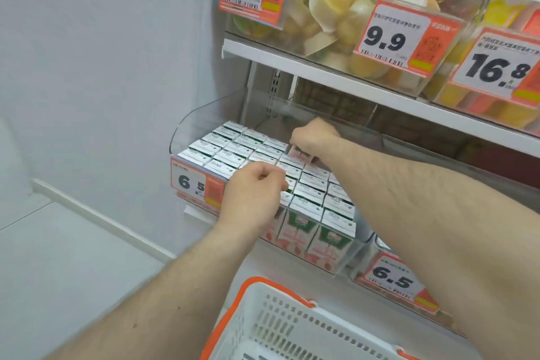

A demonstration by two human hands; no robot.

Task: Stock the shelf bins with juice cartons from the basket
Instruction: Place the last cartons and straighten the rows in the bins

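Cartons [257, 155]: standing upright in tight rows, long axis vertical, white tops up, printed faces toward the aisle.
Carton in hand [301, 154]: at the back of the rows, tipped slightly, top partly hidden by fingers.
Right hand [314, 137]: reaching deep into the bin, knuckles up, fingers pinched round that carton.
Left hand [254, 193]: palm down over the front rows, fingers curled; whether it holds anything cannot be told.
Bin [204, 114]: clear plastic, on the lower shelf, nearly full of cartons.
Basket [280, 327]: white with orange handles, below the bin; visible part holds nothing.
Price tag [191, 183]: on the bin front, partly covered by the left hand.
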